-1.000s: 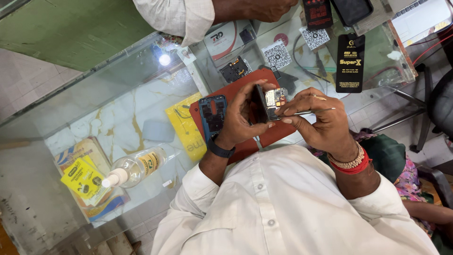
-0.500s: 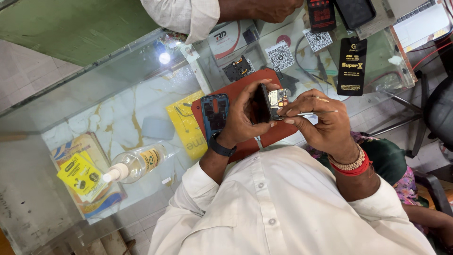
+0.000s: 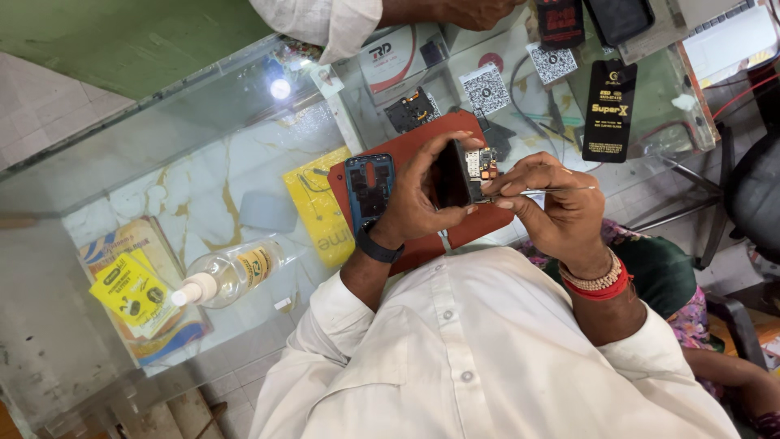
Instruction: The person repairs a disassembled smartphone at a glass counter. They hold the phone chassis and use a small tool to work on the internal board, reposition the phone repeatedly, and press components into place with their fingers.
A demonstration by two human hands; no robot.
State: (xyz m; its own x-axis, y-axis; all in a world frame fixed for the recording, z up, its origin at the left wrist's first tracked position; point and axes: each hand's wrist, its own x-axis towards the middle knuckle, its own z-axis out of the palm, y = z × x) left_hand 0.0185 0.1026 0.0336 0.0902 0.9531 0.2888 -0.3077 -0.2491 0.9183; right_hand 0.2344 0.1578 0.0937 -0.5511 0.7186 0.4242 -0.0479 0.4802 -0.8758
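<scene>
— Head view, largest thing first: what carries it all?

— A glass worktop (image 3: 203,138), with a marbled surface showing through it. On it lies a red mat (image 3: 422,138), and just left of that a yellow packet (image 3: 317,203), its edge tucked under the mat's side.

— And on the mat?

— A blue phone frame (image 3: 370,183), lying flat near the mat's left edge, right beside the left hand's knuckles.

— What is the left hand doing?

— The left hand (image 3: 418,203) has its grip closed round an opened phone (image 3: 463,173), thumb on top, fingers underneath, held up above the mat with the bare circuit end pointing right.

— The right hand?

— The right hand (image 3: 552,203) pinches thin metal tweezers (image 3: 561,190) between thumb and forefinger, grip closed tight. The tool's tip meets the phone's exposed board; I cannot tell what it touches there.

— Anything off to the side?

— A clear bottle (image 3: 231,272) with a white nozzle lies on its side, well left of the mat. Beyond it sits a stack of yellow and orange packets (image 3: 134,293). At the far edge of the worktop another person's sleeve (image 3: 325,20) reaches in, well apart from both hands
</scene>
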